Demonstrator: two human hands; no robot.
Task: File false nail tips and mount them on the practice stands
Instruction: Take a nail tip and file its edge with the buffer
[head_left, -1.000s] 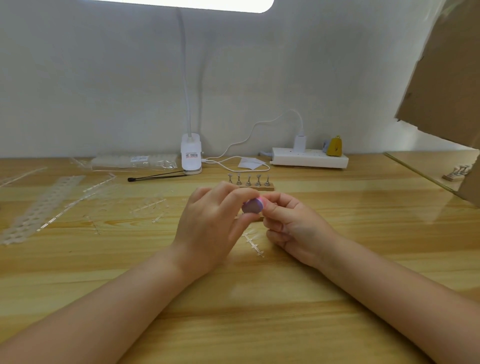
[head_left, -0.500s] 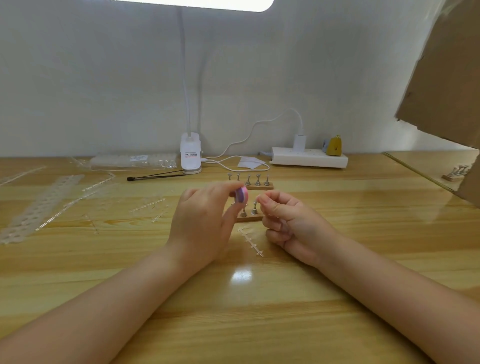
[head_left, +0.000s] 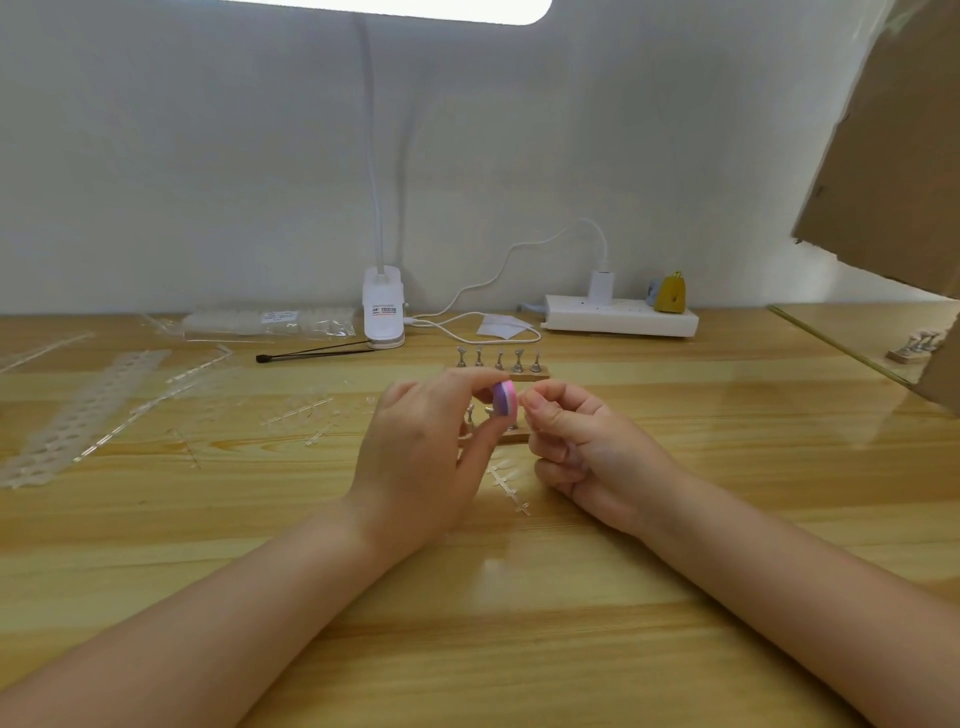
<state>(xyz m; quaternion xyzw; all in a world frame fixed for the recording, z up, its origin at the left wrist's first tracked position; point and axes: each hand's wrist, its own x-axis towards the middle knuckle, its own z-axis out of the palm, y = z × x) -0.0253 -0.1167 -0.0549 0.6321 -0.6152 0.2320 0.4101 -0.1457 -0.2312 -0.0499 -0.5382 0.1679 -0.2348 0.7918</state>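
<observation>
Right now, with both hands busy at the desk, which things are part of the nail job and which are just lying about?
Part of the job:
- left hand holding the pink and purple file block
- right hand, fingertips pinched; any nail tip is too small to see
- far stand
- near stand
- clear strips

Lying about:
- lamp base
- power strip
- black tweezers
- cardboard

Only the person's two forearms and hands appear. Both forearms are bare right up to the bottom edge of the picture, with no sleeve showing on either. The left hand (head_left: 415, 457) carries no ring, watch or bracelet, and its wrist is uncovered. The right hand (head_left: 592, 457) is likewise unadorned, wrist bare. The few fingernails that show look short and unpainted.
</observation>
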